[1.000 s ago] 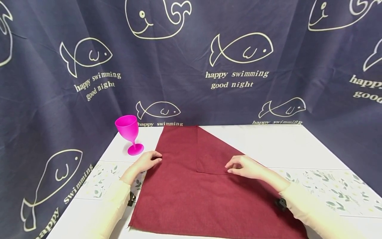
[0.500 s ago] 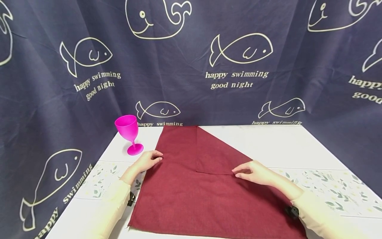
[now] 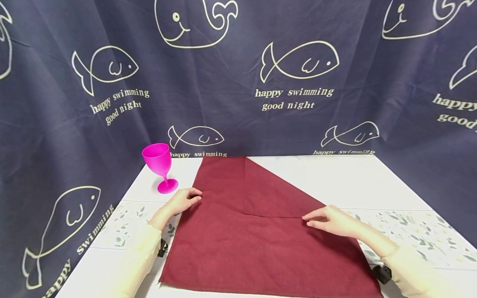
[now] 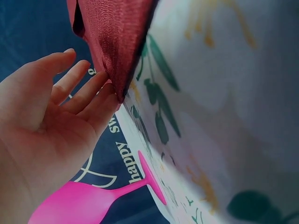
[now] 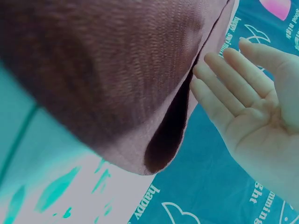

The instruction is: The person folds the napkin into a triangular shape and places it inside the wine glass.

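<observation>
A dark red cloth napkin (image 3: 253,256) lies spread on the table, its far right corner folded in as a flap (image 3: 272,190). My right hand (image 3: 331,219) has its fingertips at the flap's near edge, close to the slanted fold. In the right wrist view those fingers (image 5: 224,74) are nearly straight along the cloth edge, and the fold makes a loose open loop. At the cloth's left edge rests my left hand (image 3: 184,199). Its relaxed fingers (image 4: 88,93) touch the cloth border in the left wrist view.
A bright pink plastic goblet (image 3: 158,161) stands upright at the back left, just beyond my left hand. The white table (image 3: 335,178) carries a leaf-printed band (image 3: 421,236). A navy curtain (image 3: 238,82) with fish drawings hangs behind and along the sides.
My right hand has slid right and slightly nearer along the flap's edge toward the fold, uncovering more of the flap. The left hand stays at the left edge.
</observation>
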A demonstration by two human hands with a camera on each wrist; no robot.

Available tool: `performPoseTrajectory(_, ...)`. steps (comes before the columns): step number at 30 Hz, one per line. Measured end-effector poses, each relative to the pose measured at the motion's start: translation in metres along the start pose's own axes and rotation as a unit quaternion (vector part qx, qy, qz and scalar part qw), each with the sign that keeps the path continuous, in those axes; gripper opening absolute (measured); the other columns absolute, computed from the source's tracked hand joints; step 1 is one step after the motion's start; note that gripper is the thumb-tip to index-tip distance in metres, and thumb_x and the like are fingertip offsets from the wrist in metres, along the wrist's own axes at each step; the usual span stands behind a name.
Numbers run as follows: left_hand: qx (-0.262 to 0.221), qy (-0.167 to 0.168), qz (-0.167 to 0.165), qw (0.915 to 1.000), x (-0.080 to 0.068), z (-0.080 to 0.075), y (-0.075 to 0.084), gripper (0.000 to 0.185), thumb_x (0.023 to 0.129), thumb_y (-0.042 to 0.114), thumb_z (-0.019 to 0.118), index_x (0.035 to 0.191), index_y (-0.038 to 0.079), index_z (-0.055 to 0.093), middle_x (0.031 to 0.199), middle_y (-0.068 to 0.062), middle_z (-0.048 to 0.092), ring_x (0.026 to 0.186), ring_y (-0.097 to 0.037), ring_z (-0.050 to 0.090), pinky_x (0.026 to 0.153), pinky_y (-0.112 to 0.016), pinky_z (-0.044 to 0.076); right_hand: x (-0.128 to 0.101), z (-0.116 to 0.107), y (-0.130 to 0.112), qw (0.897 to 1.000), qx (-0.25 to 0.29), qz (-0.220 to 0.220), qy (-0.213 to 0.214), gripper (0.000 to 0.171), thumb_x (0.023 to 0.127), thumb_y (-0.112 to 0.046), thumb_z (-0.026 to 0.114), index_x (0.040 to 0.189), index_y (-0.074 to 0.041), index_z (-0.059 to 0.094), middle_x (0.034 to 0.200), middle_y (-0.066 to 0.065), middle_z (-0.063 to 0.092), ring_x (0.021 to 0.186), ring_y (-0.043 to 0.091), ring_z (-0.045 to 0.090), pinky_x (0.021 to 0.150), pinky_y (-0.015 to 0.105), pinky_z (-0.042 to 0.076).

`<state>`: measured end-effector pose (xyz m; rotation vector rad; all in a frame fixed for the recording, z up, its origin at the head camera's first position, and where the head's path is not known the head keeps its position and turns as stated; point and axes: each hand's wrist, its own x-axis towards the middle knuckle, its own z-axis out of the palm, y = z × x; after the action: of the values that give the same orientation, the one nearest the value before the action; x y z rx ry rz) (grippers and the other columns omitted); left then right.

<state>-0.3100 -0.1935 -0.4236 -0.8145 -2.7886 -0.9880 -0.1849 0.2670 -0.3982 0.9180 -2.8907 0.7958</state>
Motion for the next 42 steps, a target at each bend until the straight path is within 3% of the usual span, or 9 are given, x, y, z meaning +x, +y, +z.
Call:
performPoseTrajectory(9,0.023,0.009,0.01,0.9996,-0.001,0.0,-0.002,0.018,0.081,0.012,0.06,0.096,0.002,0.064,0.091,-0.008,0.065,0.087,-0.021,0.058,0.08,-0.037,0.045,-0.014,-0.001,0.005,0.998,-0.063,0.004,0.019,0.023,0.082,-0.032,0.059,0.099,-0.018,0.067,0.093,-0.005,0.067,0.088,0.005,0.061,0.071,0.022,0.048)
performPoseTrajectory(17,0.015,0.008,0.012,0.9998,0.001,0.001,-0.007,0.016,0.081,0.012,0.06,0.093,0.004,0.065,0.089,-0.007,0.065,0.085,-0.018,0.058,0.079,-0.035,0.046,-0.022,-0.001,0.009,0.996,-0.077,-0.016,0.05,0.021,0.08,-0.027,0.062,0.097,-0.016,0.068,0.091,-0.004,0.068,0.084,0.003,0.06,0.067,0.015,0.044)
performPoseTrajectory(24,0.013,0.001,0.002,0.9999,0.001,0.0,-0.007,0.015,0.081,0.013,0.06,0.093,0.005,0.065,0.088,-0.005,0.066,0.081,-0.012,0.057,0.079,-0.032,0.046,-0.023,-0.002,0.011,0.994,-0.09,-0.036,0.041,0.023,0.08,-0.026,0.062,0.099,-0.015,0.067,0.093,-0.002,0.068,0.081,0.0,0.058,0.063,0.015,0.042)
performPoseTrajectory(31,-0.008,-0.013,-0.023,0.9996,0.0,-0.003,-0.003,0.017,0.083,0.014,0.057,0.095,0.003,0.063,0.092,-0.009,0.066,0.087,-0.019,0.06,0.079,-0.035,0.047,-0.017,-0.006,0.021,0.997,-0.08,-0.001,0.02,0.027,0.082,-0.029,0.059,0.103,-0.013,0.066,0.097,-0.001,0.067,0.087,0.003,0.059,0.069,0.02,0.046)
performPoseTrajectory(42,-0.01,-0.013,-0.031,0.9994,0.001,-0.004,-0.005,0.017,0.084,0.014,0.057,0.094,0.002,0.063,0.089,-0.008,0.067,0.077,-0.013,0.06,0.071,-0.028,0.047,0.0,-0.012,0.041,0.997,-0.074,0.015,0.018,0.026,0.083,-0.026,0.058,0.103,-0.011,0.066,0.098,0.002,0.067,0.09,0.01,0.06,0.073,0.023,0.047)
